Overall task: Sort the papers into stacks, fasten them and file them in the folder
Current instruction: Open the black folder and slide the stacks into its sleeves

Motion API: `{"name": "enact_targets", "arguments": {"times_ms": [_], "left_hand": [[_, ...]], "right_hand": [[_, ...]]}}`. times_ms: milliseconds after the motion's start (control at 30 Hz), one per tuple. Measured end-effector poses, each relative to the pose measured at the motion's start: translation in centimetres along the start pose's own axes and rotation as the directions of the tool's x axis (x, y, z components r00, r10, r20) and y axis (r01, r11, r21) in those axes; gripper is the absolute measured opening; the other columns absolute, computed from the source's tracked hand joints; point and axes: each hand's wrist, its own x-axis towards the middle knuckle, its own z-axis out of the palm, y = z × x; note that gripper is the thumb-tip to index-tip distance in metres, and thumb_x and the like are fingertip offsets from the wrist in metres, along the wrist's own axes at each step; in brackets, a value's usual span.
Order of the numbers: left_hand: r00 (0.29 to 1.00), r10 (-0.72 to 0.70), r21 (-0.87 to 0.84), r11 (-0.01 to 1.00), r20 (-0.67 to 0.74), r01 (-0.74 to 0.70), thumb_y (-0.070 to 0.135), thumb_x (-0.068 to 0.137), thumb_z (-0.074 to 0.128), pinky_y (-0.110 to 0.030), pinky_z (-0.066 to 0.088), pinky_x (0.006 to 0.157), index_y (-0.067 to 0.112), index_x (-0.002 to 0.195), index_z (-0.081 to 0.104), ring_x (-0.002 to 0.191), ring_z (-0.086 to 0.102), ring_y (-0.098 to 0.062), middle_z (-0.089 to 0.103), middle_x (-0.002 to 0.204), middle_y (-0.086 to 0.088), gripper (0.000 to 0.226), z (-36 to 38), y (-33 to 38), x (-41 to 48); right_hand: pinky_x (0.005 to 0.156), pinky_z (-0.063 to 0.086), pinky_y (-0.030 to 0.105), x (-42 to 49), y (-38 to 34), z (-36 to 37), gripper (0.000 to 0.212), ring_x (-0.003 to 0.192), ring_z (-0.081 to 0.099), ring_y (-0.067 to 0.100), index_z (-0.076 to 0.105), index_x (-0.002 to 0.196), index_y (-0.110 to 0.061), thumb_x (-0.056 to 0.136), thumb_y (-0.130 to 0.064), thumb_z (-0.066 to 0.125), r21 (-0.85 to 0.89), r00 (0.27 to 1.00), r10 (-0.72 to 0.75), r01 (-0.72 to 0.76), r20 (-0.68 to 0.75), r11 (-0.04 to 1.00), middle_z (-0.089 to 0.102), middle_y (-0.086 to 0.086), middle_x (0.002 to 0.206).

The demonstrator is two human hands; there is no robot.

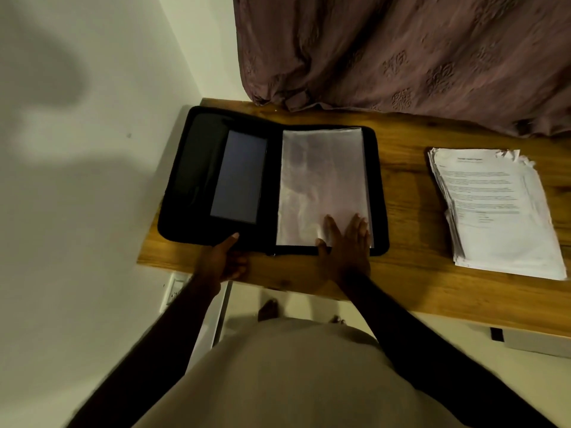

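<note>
Pale wall (92,149) on the left and a mauve patterned curtain (401,57) at the back frame a wooden table (401,273), seen from above by the head camera. On the table's left end a black zip folder (197,180) lies open and flat. Its left half carries a dark rectangular panel (239,177); its right half is covered by a clear plastic sleeve (321,180).

The right hand (346,248) lies flat on the near corner of the sleeve, fingers straight and spread, holding nothing. The left hand (222,261) is at the near edge of the folder's left half, thumb resting on the black cover and fingers curled beside the edge; I cannot tell whether it actually grips the folder.

A loose, uneven stack of printed papers (500,211) sits on the table's right side, well apart from the folder.
</note>
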Motion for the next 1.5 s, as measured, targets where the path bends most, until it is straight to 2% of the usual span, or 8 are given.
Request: {"name": "enact_targets", "arguments": {"times_ms": [100, 167, 233, 300, 467, 867, 1033, 1500], "left_hand": [[0.988, -0.155, 0.033, 0.988, 0.025, 0.154, 0.051, 0.095, 0.062, -0.035, 0.054, 0.057, 0.003, 0.102, 0.063, 0.058, 0.065, -0.022, 0.064, 0.072, -0.009, 0.048, 0.6, 0.4, -0.1], [0.989, -0.127, 0.329, 0.934, -0.07, 0.143, 0.039, 0.104, 0.05, -0.037, 0.057, 0.062, 0.002, 0.094, 0.058, 0.061, 0.065, -0.023, 0.064, 0.074, -0.01, 0.039, 1.5, 1.2, -1.0], [0.986, 0.132, 0.807, 0.591, -0.103, 0.005, 0.036, 0.105, 0.048, -0.041, 0.059, 0.078, 0.003, 0.102, 0.057, 0.079, 0.069, -0.026, 0.066, 0.089, -0.011, 0.034, 2.2, 2.1, -1.3], [0.935, 0.353, 0.942, 0.324, -0.03, -0.091, 0.035, 0.102, 0.054, -0.04, 0.054, 0.088, 0.009, 0.112, 0.061, 0.096, 0.065, -0.028, 0.065, 0.103, -0.01, 0.029, 3.2, 3.9, -1.4], [0.89, 0.394, 0.944, 0.132, 0.229, -0.301, 0.041, 0.102, 0.049, -0.033, 0.047, 0.069, 0.015, 0.093, 0.062, 0.081, 0.061, -0.021, 0.061, 0.09, -0.006, 0.03, 8.6, 8.7, -0.4], [0.675, 0.418, 0.639, 0.246, 0.608, -0.728, 0.03, 0.095, 0.061, -0.035, 0.06, 0.07, 0.022, 0.097, 0.07, 0.076, 0.069, -0.016, 0.074, 0.093, 0.001, 0.012, 23.0, 9.4, -2.3], [0.644, 0.383, 0.553, 0.329, 0.663, -0.765, 0.033, 0.095, 0.065, -0.036, 0.056, 0.072, 0.015, 0.089, 0.068, 0.075, 0.066, -0.011, 0.07, 0.085, 0.001, 0.019, 28.1, 9.3, -3.5], [0.791, 0.189, 0.476, 0.709, 0.582, -0.52, 0.031, 0.095, 0.068, -0.029, 0.053, 0.07, 0.009, 0.104, 0.066, 0.085, 0.066, -0.02, 0.07, 0.097, -0.009, 0.024, 36.9, 9.4, -4.0]], "right_hand": [[0.121, -0.001, 0.054, 0.0, 0.1, -0.1, 0.067, 0.151, -0.015, 0.044, 0.012, 0.156, -0.046, 0.098, -0.061, 0.041, 0.019, 1.0, 0.021, -0.021, 0.016, 1.0, -0.017, 0.024, 0.163], [0.121, 0.0, 0.053, 0.0, 0.0, -0.3, 0.066, 0.151, -0.015, 0.043, 0.011, 0.156, -0.047, 0.098, -0.061, 0.04, 0.027, 1.0, 0.015, -0.016, 0.025, 0.999, -0.017, 0.024, 0.163], [0.121, -0.002, 0.051, 0.0, 0.0, -0.6, 0.065, 0.151, -0.015, 0.042, 0.009, 0.156, -0.046, 0.099, -0.061, 0.037, 0.009, 0.999, 0.007, -0.007, 0.037, 1.0, -0.016, 0.023, 0.164], [0.121, -0.002, 0.051, 0.2, 0.0, -0.6, 0.065, 0.151, -0.014, 0.042, 0.006, 0.157, -0.044, 0.1, -0.06, 0.034, -0.021, 0.999, -0.014, 0.015, 0.047, 1.0, -0.015, 0.023, 0.164], [0.126, 0.005, 0.049, 0.4, -0.2, -0.9, 0.07, 0.154, -0.004, 0.036, 0.007, 0.16, -0.029, 0.102, -0.055, 0.036, -0.039, 0.997, -0.071, 0.072, 0.031, 0.997, -0.005, 0.017, 0.167], [0.119, 0.022, 0.055, 5.0, 10.0, -8.0, 0.068, 0.148, 0.025, 0.043, 0.033, 0.155, -0.011, 0.1, -0.05, 0.036, 0.028, 0.939, 0.159, -0.158, -0.305, 0.987, 0.027, 0.027, 0.159], [0.122, 0.02, 0.049, 6.8, 15.9, -12.8, 0.072, 0.152, 0.016, 0.034, 0.022, 0.157, -0.016, 0.096, -0.042, 0.051, 0.051, 0.92, 0.337, -0.333, -0.203, 0.941, 0.017, 0.016, 0.165], [0.085, 0.051, 0.04, 7.2, 19.2, -16.3, 0.031, 0.101, 0.066, 0.035, 0.061, 0.124, -0.024, 0.095, -0.027, 0.052, 0.138, 0.903, 0.373, -0.35, -0.212, 0.926, 0.068, 0.011, 0.114]]}}
